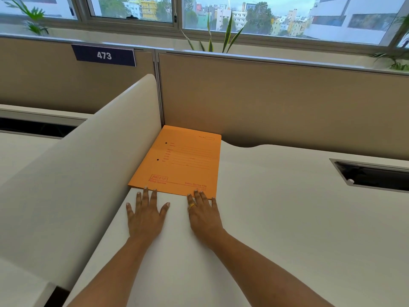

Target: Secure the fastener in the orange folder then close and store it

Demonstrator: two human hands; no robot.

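The orange folder (181,160) lies closed and flat on the white desk (287,218), pushed into the far left corner against the side divider and the back panel. Red print and two small black holes show on its cover. My left hand (146,214) rests flat on the desk, fingers spread, with the fingertips at the folder's near edge. My right hand (204,214), wearing a gold ring, lies flat too, its fingertips touching the folder's near right edge. Neither hand grips anything. No fastener is visible.
A white curved side divider (88,162) rises along the left. A beige back panel (287,103) stands behind the folder. A dark cable cut-out (371,176) opens in the desk at the right. A sign reading 473 (104,55) and plants sit by the window.
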